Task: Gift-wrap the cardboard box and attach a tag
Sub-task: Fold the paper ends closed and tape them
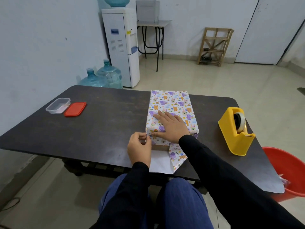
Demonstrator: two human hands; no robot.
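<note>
A box wrapped in animal-print paper (171,103) lies lengthwise on the dark table (102,123). Its near end is open: brown cardboard (160,147) shows there, and a loose paper flap (163,162) lies flat toward me, white side up with a printed strip folded over at the right. My right hand (171,125) presses flat on the box's top near that end. My left hand (140,148) pinches the paper at the near left corner of the box.
A yellow tape dispenser (236,132) stands on the table at the right. A clear plastic tub (57,105) and its red lid (75,109) sit at the far left. A red bucket (287,172) stands beyond the right corner. My knees are under the near edge.
</note>
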